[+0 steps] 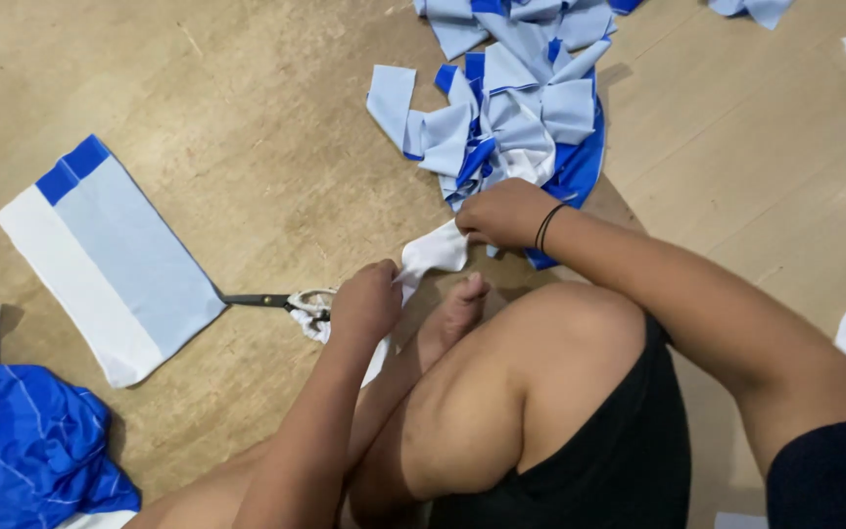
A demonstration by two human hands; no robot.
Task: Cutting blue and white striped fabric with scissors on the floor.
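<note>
Hands: left hand point(366, 302) closes around the scissors point(281, 301) and one end of a white fabric strip point(433, 251); right hand point(503, 212) pinches its other end, on the floor point(247, 147). Cut light-blue pieces point(506, 108) lie heaped ahead. One flat panel point(110, 257) and a bundled blue cloth point(26, 446) appear uncut.

Bare floor point(247, 118) lies open toward the far left, and a wide strip runs free on the right past the scrap pile point(511, 108). The pile crowds the far middle just beyond the right hand point(506, 213). On the left, the flat panel point(110, 260) and scissors point(281, 302) block the way, with blue cloth point(26, 446) filling the near-left corner.
</note>
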